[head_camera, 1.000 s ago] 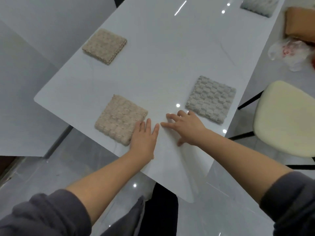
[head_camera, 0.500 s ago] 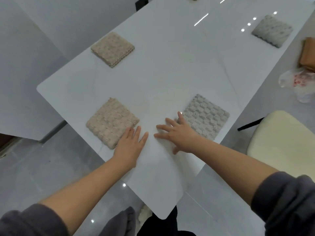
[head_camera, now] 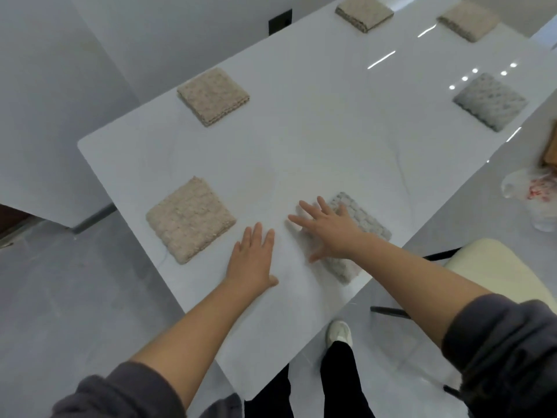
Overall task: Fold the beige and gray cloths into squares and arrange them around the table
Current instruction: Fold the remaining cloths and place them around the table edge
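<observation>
While splayed, right hand atop gray cloth

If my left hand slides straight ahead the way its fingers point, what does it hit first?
Probably nothing close: the left hand lies flat on bare white table, pointing between the near beige cloth and the near gray cloth. The way looks free.

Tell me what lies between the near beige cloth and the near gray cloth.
Head view: bare table and the left hand, flat on it.
</observation>
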